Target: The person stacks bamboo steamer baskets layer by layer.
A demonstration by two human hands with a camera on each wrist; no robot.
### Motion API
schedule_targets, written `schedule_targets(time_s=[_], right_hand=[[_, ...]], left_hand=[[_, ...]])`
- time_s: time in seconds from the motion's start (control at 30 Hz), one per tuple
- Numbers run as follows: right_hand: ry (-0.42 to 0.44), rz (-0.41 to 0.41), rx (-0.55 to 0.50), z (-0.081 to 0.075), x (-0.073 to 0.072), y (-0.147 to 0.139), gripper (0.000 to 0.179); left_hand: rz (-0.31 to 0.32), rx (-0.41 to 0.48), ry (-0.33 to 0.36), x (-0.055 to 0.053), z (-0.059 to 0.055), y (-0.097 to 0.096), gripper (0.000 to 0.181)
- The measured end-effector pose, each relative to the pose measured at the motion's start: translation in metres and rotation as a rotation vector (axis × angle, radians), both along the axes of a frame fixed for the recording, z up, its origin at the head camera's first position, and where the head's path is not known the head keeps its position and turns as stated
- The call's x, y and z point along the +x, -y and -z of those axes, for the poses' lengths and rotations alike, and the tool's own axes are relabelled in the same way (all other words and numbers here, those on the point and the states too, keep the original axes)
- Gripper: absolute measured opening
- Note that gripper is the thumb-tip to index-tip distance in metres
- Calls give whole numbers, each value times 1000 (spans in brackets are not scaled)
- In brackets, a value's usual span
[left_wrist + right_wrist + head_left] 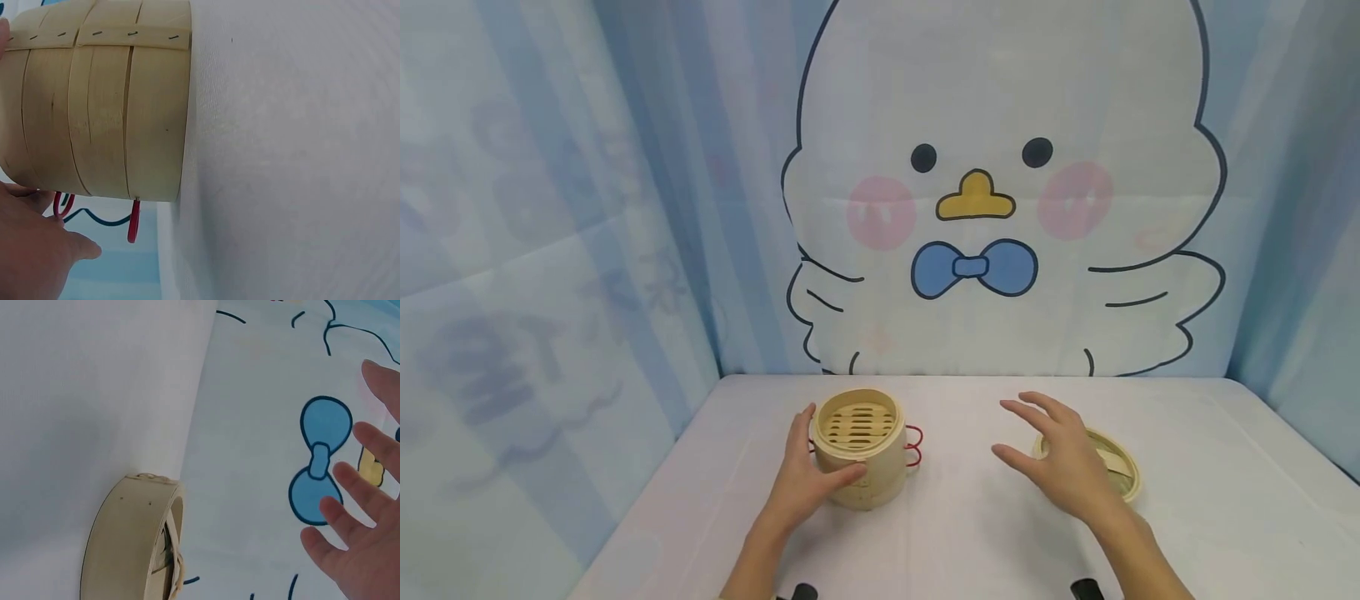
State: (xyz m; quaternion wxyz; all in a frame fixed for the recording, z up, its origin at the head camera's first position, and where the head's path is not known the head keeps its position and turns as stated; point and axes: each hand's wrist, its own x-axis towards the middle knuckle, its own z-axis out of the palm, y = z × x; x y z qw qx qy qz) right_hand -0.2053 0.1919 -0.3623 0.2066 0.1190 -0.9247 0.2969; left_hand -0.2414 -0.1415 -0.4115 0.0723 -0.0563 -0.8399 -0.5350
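Note:
A round bamboo steamer [868,479] stands upright on the table, its slatted floor facing up and red loops at its sides. My left hand [801,479] spans the upper part, thumb against the front and fingers along the left side. In the left wrist view, the stacked tiers of the bamboo steamer [100,119] show staples and seams, with the left hand [31,244] at its lower left. My right hand [1063,458] is raised with fingers spread, holding nothing. Behind it, partly hidden, lies the round bamboo lid [1123,475], also in the right wrist view.
A white cloth covers the table [955,517]. Behind it hangs a curtain [977,325] printed with a white cartoon bird in a blue bow tie, and pale blue drapes [550,333] close in the sides. Two dark objects [1086,589] show at the bottom edge.

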Motion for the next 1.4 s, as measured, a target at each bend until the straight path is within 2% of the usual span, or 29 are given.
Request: schedule_targets(time_s=[0.13, 0.63, 0.83, 1.0, 1.2, 1.4], right_hand=[[20, 15, -7, 1, 1, -10, 58], [-24, 58, -50, 6, 4, -45, 60], [29, 86, -45, 9, 4, -53, 63], [36, 101, -64, 13, 3, -60, 64], [31, 96, -94, 17, 3, -68, 64], [79, 90, -103, 20, 3, -76, 65]], left_hand=[[0, 0, 9, 1, -1, -1, 123], [-7, -17, -6, -1, -2, -1, 114], [-13, -19, 2, 0, -4, -2, 113], [-18, -26, 11, 0, -4, -3, 114], [-27, -31, 20, 1, -4, -4, 114], [-42, -42, 33, 2, -4, -4, 115]])
